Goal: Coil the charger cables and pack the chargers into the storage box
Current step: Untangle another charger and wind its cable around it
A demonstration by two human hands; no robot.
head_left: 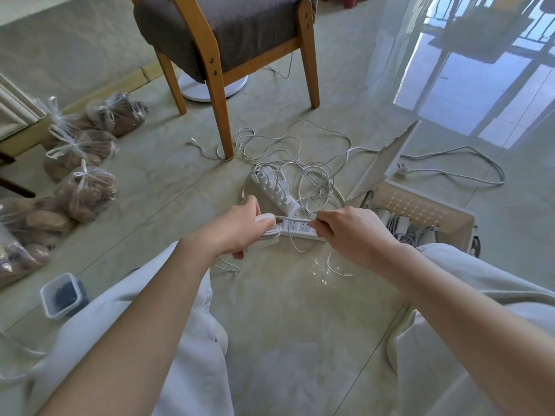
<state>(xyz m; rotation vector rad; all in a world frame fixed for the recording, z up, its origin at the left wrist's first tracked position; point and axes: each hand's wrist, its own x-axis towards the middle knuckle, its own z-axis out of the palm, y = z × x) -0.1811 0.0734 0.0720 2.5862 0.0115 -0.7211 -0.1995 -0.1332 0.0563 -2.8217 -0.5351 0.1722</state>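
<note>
My left hand [240, 228] grips a white charger [265, 220] with loops of its cable wound against it. My right hand [348, 231] pinches the same white cable [295, 220], which runs taut between the two hands. The cable's loose end [336, 267] trails on the floor below my right hand. Beneath the hands lies a white power strip [295, 229]. A second power strip [276, 187] with several chargers plugged in lies just beyond, among tangled white cables [315, 178]. The storage box [426, 211] stands open at the right with chargers inside.
A wooden armchair [228, 34] stands ahead, one leg among the cables. Several clear bags of brown produce [84, 163] line the left. A small lidded container [61, 295] sits by my left knee. A long white cord with a plug [450, 169] lies beyond the box.
</note>
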